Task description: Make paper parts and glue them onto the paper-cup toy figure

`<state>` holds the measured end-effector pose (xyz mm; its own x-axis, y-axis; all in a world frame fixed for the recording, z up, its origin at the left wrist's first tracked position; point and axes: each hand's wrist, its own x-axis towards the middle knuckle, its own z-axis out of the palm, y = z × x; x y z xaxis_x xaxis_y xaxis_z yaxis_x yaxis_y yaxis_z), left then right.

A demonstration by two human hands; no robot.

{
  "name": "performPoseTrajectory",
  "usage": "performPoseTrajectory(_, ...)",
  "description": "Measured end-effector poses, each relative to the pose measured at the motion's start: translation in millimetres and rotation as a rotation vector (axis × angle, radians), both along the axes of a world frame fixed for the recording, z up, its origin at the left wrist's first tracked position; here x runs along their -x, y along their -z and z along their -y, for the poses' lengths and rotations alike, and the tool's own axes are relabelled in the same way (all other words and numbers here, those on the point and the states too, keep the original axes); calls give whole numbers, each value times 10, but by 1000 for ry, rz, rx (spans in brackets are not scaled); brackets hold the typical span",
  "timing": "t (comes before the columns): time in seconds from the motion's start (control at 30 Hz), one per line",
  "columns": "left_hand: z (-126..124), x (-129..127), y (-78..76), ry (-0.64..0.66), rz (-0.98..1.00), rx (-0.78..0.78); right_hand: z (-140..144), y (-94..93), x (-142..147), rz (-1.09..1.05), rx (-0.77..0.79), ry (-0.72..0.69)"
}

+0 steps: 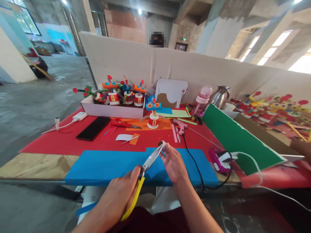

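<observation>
Scissors with yellow handles sit in the left hand, fingers closed around the grips, the blades parted and angled up toward the right hand. That hand pinches a small cardboard tube between its fingertips, holding it just above the blue sheet that lies on the worktop directly under both hands. The blade tips touch or nearly touch the tube's rim; whether they have bitten in cannot be told.

By the look of it, the step in hand is trimming or snipping the tube's end. The next move seems to call for a steady pinch on the tube and a short, controlled closing of the blades, with the fingertips kept off the cutting line.

Beyond the hands stands a finished paper figure on an orange sheet, with a glue gun just right of it. Further off to the left, a white box holds more figures, and a black phone lies flat.
</observation>
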<state>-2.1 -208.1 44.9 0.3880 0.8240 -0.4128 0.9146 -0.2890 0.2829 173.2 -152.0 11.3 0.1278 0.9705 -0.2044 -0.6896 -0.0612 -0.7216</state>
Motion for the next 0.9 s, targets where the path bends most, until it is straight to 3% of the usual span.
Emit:
performPoseTrajectory(0.4,-1,-7,-27,21,1,-42,72,100,143,217,-137,109)
performPoseTrajectory(0.6,-19,12,40,0,22,-50,78,101,122,260,-167,110)
performPoseTrajectory(0.7,-32,27,72,-12,34,-45,74,83,103,213,-115,99)
performPoseTrajectory(0.9,-51,37,88,-21,56,-66,37,33,-8,-116,78,-53)
